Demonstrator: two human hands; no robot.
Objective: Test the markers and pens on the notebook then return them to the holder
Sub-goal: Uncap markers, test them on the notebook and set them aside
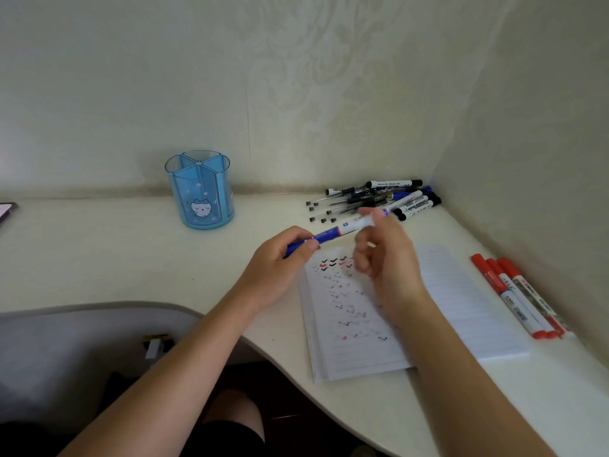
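Observation:
A blue-capped white marker [342, 228] is held level above the open notebook [461, 305]. My left hand [280, 265] grips its blue cap end. My right hand [385, 255], blurred, holds the white barrel end between thumb and fingers. The notebook's left page carries several black and red check marks. The blue holder [201, 189] with divided compartments stands by the wall at the left, and I see nothing in it. A pile of pens and markers [375, 199] lies at the back in the corner. Three red markers [520, 296] lie to the right of the notebook.
Walls close the desk [99, 252] at the back and right. The desk's front edge curves inward below the notebook. A grey chair [66, 351] sits at the lower left. A dark phone [6, 212] lies at the far left edge.

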